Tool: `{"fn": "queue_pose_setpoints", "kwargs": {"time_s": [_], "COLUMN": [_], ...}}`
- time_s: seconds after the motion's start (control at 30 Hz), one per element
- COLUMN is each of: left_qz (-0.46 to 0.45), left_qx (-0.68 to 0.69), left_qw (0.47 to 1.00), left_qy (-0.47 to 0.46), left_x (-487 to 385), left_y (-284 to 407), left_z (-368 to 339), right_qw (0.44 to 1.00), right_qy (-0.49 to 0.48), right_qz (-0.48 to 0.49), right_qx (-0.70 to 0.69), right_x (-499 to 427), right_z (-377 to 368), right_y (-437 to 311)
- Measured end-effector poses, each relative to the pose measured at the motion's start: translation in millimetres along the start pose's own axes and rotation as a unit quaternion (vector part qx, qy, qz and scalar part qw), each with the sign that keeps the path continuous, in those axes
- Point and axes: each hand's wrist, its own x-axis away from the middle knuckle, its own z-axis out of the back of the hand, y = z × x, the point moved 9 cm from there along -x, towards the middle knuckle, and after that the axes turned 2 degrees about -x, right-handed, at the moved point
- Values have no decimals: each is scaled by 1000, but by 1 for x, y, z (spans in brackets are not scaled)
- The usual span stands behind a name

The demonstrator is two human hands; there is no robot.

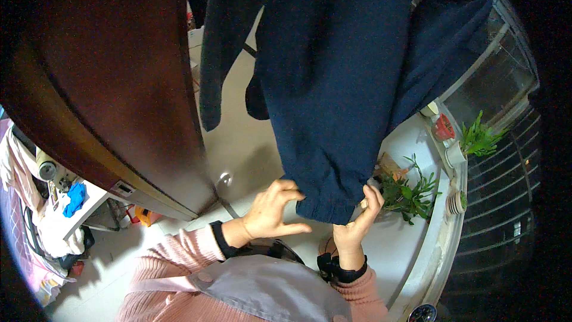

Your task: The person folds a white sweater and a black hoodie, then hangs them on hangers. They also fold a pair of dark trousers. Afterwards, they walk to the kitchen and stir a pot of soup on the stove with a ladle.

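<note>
A dark blue garment (335,76) with an elastic-gathered end hangs before me, spreading to the upper right. At the right side of its gathered cuff (328,208), my right hand (357,219) grips the cloth between thumb and fingers. My left hand (272,210) is at the cuff's left side, thumb and fingers apart, with the fingertips close to the fabric; whether they touch it is unclear. Another dark garment (214,62) hangs behind, to the left.
A brown wooden door (134,76) stands at the left. Potted plants (411,192) and a red pot (443,127) line the window side at right, beside metal bars (496,197). Lower left, a white table (91,201) holds a blue cloth (75,199).
</note>
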Motion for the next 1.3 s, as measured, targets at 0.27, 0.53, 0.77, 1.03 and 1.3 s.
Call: {"fn": "queue_pose_setpoints", "kwargs": {"time_s": [0.27, 0.53, 0.77, 1.03, 1.3], "left_qz": [181, 259, 252, 189, 142], "left_qx": [372, 531, 490, 411, 379], "left_qw": [906, 798, 829, 889, 912], "left_qy": [-88, -120, -97, -72, -71], "left_x": [-8, 4, 4, -5, -8], "left_y": [-27, -40, -40, -32, -32], "left_z": [-21, -46, -43, -26, -18], "right_qw": [978, 870, 856, 895, 921], "right_qy": [-155, -109, -78, 55, 21], "right_qz": [-49, -302, -320, -229, -183], "right_qx": [-131, -375, -398, -379, -344], "right_x": [-5, 39, 39, 26, 20], "right_z": [-19, -38, -37, -7, -7], "right_y": [8, 65, 62, 63, 63]}}
